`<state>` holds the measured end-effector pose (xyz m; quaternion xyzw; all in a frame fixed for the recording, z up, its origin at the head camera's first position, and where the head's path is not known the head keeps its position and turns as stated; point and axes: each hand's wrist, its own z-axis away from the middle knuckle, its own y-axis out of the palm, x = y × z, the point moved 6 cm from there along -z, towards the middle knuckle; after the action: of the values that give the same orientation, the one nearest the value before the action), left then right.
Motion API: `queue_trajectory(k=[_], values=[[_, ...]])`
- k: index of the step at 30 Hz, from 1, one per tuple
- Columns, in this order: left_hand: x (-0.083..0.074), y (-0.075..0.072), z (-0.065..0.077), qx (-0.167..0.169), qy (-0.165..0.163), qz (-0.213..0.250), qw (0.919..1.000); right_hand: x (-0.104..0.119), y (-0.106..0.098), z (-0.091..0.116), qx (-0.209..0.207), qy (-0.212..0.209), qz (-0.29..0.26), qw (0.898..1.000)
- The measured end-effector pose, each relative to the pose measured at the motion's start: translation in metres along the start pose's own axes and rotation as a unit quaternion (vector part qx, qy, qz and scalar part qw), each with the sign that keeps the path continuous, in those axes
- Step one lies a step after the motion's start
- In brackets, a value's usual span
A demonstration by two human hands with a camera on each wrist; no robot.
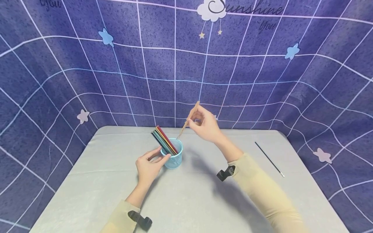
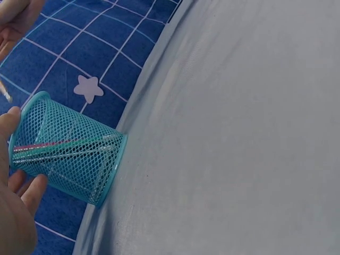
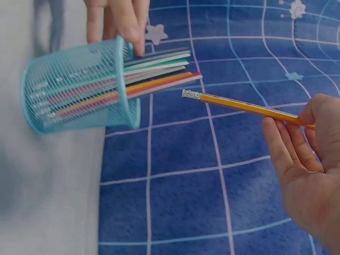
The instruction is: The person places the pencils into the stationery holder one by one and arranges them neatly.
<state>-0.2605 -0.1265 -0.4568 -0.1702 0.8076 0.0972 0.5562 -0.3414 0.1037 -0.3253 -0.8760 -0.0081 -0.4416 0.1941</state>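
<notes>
A light blue wire-mesh pencil cup (image 1: 175, 162) stands upright on the table. Thumb and fingers of my left hand (image 1: 149, 165) grip it at the near left of its rim. Several coloured pencils (image 3: 159, 79), among them red, yellow and green ones, lean together inside the cup, their upper ends sticking out past the rim. Above and right of the cup, my right hand (image 1: 206, 125) pinches a yellow pencil (image 3: 239, 104) between thumb and fingers. This pencil slants with its eraser end down, close over the cup's opening in the head view.
A dark pencil (image 1: 269, 159) with a pale end lies on the right side of the grey-covered table (image 1: 186, 200). Behind and at both sides hangs a blue curtain (image 1: 163, 64) with a grid and stars. Each sleeve carries a black wrist device (image 1: 140, 220).
</notes>
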Motion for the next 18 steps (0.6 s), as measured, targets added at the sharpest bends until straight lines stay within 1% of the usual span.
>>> queue_trajectory(k=[4, 8, 12, 18], values=[[0.003, 0.001, 0.0, -0.001, 0.002, -0.003, 1.0, -0.008, 0.015, 0.002, 0.026, 0.006, 0.011, 1.0], [0.005, 0.001, -0.002, 0.001, 0.01, -0.007, 0.9999, -0.014, 0.028, 0.006, 0.052, 0.01, 0.042, 0.998], [0.004, 0.001, -0.001, -0.001, 0.014, -0.015, 0.9998, -0.022, 0.041, 0.008, 0.086, 0.004, 0.09, 0.992], [0.001, 0.0, 0.0, 0.004, 0.006, -0.008, 0.9999, -0.039, 0.059, 0.01, 0.133, 0.01, 0.146, 0.98]])
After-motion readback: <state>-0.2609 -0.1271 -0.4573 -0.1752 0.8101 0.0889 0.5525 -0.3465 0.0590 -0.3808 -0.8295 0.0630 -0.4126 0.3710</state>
